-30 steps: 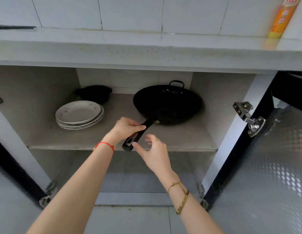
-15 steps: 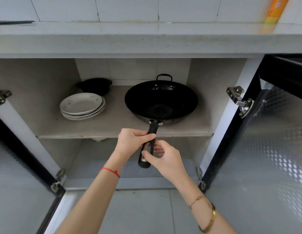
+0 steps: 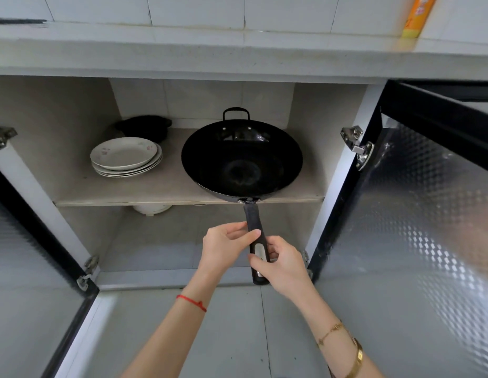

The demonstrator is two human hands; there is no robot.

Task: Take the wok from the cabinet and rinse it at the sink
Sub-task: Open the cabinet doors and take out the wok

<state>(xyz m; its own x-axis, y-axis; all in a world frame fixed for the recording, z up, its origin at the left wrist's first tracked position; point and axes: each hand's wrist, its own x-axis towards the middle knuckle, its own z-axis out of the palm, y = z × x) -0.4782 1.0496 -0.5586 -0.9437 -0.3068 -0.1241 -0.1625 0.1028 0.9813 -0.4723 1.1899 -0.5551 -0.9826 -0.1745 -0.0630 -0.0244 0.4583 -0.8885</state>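
A black wok [image 3: 241, 159] with a small loop handle at its far side sits at the right of the cabinet shelf [image 3: 166, 190], its bowl reaching the shelf's front edge. Its long black handle [image 3: 253, 219] sticks out past the shelf toward me. My left hand [image 3: 226, 248] grips the handle from the left, around its middle. My right hand [image 3: 282, 264] holds the lower end of the handle from the right, thumb across the grey inset. The sink is not in view.
A stack of white plates [image 3: 125, 156] and a dark pot [image 3: 144, 126] stand at the shelf's left. A white bowl-like object [image 3: 152, 208] shows under the shelf. Both cabinet doors [image 3: 428, 214] are swung open. An orange bottle [image 3: 416, 17] stands on the counter [image 3: 237, 55].
Both hands have pulled the wok forward along the shelf to its front edge, so the handle now sticks out further. My right hand went from open beside the handle to gripping it.
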